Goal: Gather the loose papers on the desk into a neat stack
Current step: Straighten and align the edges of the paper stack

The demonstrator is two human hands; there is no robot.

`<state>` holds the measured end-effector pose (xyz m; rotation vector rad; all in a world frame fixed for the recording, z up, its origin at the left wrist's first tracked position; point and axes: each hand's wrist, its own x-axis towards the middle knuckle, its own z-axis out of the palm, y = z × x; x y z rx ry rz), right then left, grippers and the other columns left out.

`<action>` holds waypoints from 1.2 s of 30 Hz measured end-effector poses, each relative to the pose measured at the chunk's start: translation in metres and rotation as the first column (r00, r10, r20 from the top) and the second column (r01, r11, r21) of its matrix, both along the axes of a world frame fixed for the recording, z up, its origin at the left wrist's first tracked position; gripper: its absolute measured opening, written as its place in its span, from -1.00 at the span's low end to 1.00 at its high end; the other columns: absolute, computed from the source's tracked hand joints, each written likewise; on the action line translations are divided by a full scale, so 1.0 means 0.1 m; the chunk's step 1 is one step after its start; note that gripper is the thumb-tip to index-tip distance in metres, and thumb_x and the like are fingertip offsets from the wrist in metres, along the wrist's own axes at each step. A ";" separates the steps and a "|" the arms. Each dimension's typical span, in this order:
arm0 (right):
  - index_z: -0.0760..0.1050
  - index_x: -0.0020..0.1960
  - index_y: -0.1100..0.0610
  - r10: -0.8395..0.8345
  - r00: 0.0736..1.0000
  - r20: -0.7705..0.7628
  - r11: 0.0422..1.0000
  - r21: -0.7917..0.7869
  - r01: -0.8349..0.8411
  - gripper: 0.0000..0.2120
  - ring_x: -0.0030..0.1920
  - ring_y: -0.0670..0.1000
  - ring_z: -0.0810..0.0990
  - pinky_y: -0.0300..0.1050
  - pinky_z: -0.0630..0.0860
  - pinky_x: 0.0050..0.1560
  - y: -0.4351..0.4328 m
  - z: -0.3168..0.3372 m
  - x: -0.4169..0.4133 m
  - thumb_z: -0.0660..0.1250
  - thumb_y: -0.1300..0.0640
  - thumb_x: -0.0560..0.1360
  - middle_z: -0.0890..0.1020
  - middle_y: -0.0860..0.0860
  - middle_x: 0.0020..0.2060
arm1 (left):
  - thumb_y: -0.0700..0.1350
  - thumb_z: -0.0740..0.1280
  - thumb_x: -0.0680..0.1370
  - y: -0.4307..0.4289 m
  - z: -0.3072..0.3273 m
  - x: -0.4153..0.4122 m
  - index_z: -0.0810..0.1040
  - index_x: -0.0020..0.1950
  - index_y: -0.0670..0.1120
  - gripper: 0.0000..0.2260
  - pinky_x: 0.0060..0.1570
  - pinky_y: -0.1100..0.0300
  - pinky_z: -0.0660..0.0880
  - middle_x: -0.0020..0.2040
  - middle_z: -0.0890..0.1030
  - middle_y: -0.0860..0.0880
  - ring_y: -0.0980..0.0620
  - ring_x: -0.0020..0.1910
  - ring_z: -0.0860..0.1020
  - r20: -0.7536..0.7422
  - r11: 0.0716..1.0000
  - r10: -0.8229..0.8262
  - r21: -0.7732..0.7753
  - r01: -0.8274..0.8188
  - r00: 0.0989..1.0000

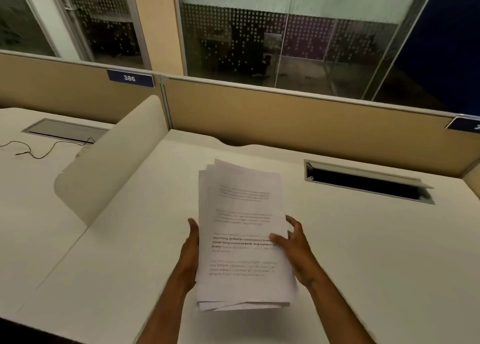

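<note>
The white desk (363, 253) spread out under me, bounded at its far edge by the tan partition (285, 110), and everything else I placed against that desk. Behind the partition stood glass walls (259, 32) dotted with a frosted pattern. A curved cream divider (109, 159) rose from the desk's left side, parting it from the neighbouring surface, where a thin dark cable (39, 149) trailed. Toward the desk's far right a cable slot (368, 182) lay with its flap raised, dark inside. On the partition's top edge, to the left, sat a blue number plate (130, 78) reading 386.

The stack of papers (241, 234) was near the middle of the desk, toward my side, printed text facing up, its sheets not fully squared: corners fanned out at the top left and along the bottom edge. Whether its underside touched the desk I could not tell.

My left hand (191, 250) lay flat against the stack's left edge, fingers straight. My right hand (293, 242) gripped the right edge, thumb on the top sheet, fingers loosely curled and spread.
</note>
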<state>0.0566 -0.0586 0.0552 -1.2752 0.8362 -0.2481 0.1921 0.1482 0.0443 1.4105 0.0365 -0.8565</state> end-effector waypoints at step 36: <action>0.50 -0.24 0.04 -0.118 0.957 0.264 0.892 -0.396 0.219 -0.66 -0.33 -0.05 0.55 -0.21 0.46 -0.33 -1.22 0.73 -0.72 0.22 -0.22 0.46 0.56 -0.02 -0.36 | 0.19 0.37 0.43 -1.62 0.93 -0.90 0.62 -0.01 -0.16 -0.58 -0.36 0.35 0.49 -0.20 0.65 0.03 0.17 -0.29 0.61 0.557 0.986 0.167 -0.105 -0.131 0.814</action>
